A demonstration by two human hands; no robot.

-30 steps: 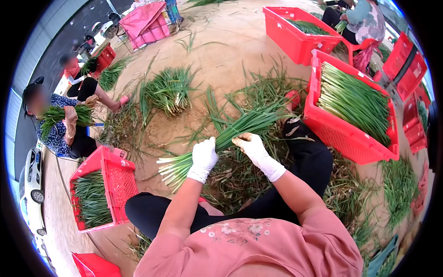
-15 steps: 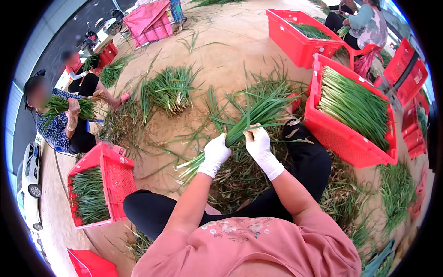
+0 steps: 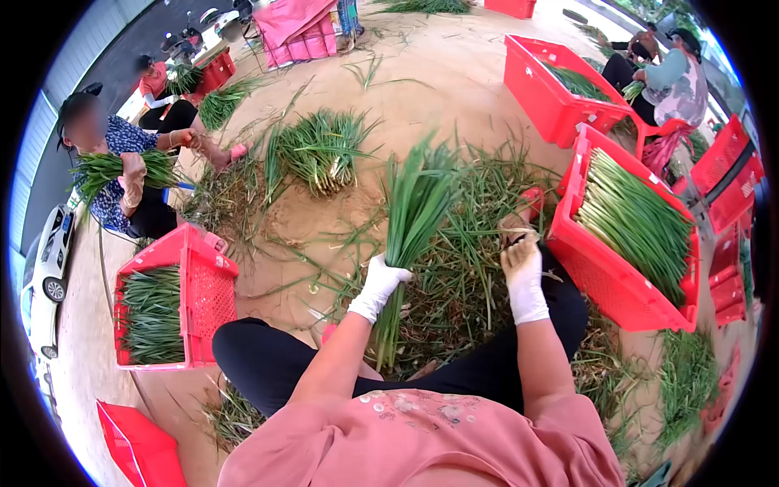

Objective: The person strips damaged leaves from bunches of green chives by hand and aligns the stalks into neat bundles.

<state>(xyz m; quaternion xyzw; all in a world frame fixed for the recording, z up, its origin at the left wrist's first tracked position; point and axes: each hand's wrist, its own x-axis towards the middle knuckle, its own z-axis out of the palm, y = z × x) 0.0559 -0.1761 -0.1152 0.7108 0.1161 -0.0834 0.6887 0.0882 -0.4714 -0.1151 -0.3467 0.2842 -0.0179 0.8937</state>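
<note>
My left hand (image 3: 381, 284), in a white glove, is closed round a bunch of chives (image 3: 418, 203). The bunch stands nearly upright in view, leaf tips away from me and pale stem ends toward my lap. Off to the right, above the litter by my knee, is my right hand (image 3: 522, 276), gloved with brown-stained fingers. Its fingers look bent together; whether anything is in them is hidden. Loose leaves and trimmings (image 3: 479, 252) lie beneath and between both hands. A pile of chives (image 3: 324, 150) rests on the ground farther ahead.
A red crate of chives (image 3: 572, 252) stands at my right, another red crate (image 3: 209, 304) at my left. Farther off are a red crate (image 3: 519, 81) and a pink bundle (image 3: 300, 36). A person (image 3: 114, 174) at left holds greens; others sit behind and at right.
My right hand has left the bunch and moved right. My left hand has swung the bunch from slanting to nearly upright. The person at left has reached one hand forward.
</note>
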